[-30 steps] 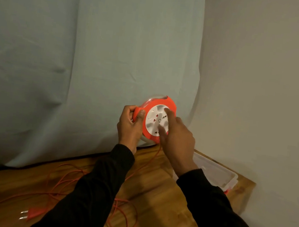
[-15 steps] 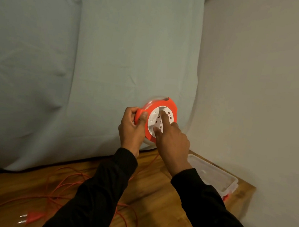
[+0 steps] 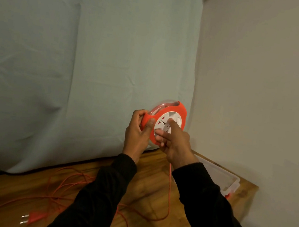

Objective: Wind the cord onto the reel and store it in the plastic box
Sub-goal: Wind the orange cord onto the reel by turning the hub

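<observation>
I hold a round orange reel (image 3: pixel 180 110) with a white socket face upright above the wooden table (image 3: pixel 151 187). My left hand (image 3: pixel 138 130) grips its orange handle on the left side. My right hand (image 3: pixel 174 140) has its fingers pressed on the white face, index finger near the centre. An orange cord (image 3: pixel 169 191) hangs from the reel's underside and lies in loose loops on the table, ending in an orange two-pin plug (image 3: pixel 33 218) at the lower left. A clear plastic box (image 3: pixel 231 180) sits open on the table at the right, partly hidden by my right arm.
A pale blue cloth (image 3: pixel 75 66) hangs behind the table. A plain wall (image 3: pixel 261 89) stands to the right. The table's right edge ends just past the box.
My right hand's fingers have turned round the white face of the reel. Some cord on the table has shifted, and one strand now hangs straight down from the reel.
</observation>
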